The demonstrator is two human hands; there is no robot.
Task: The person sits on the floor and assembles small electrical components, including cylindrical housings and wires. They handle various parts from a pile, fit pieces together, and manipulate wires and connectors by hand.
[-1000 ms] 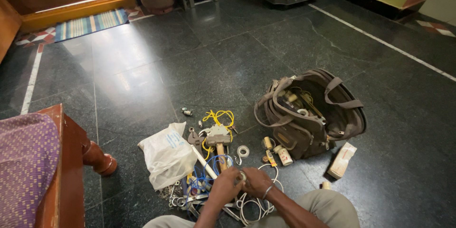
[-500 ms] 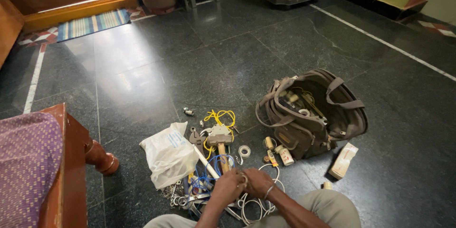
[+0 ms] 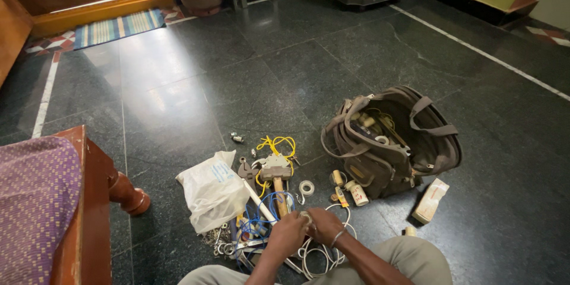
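— Fingers first: what do they hold?

— Both sets pinch one small pale round object (image 3: 306, 218), perhaps a roll of tape; it is too small to name for sure. The left hand (image 3: 287, 234) closes on it from the left, the right hand (image 3: 323, 225) from the right, and the two hands touch over it, low in the view, just above the person's knees.

— And right beneath?

— A tangle of white cord (image 3: 323, 252) lies in loops on the dark polished stone floor (image 3: 178, 83), under the right wrist. Left of it lie blue wires (image 3: 261, 219) and a scatter of small metal rings and fittings (image 3: 222, 240).

— Further out?

— A wooden-handled hammer with a grey metal head (image 3: 276, 175) lies just beyond the hands, a bunch of yellow wire (image 3: 276, 144) touching its head. A small white tape roll (image 3: 306, 188) sits to its right. A crumpled white plastic bag (image 3: 214, 190) rests to the left of the tools.

— The bag on the right?

— An open brown fabric tool bag with straps (image 3: 392, 142), lying well to the right, with a small white carton (image 3: 430, 200) near it. A purple patterned cushion on a wooden frame (image 3: 35, 202) fills the left edge.
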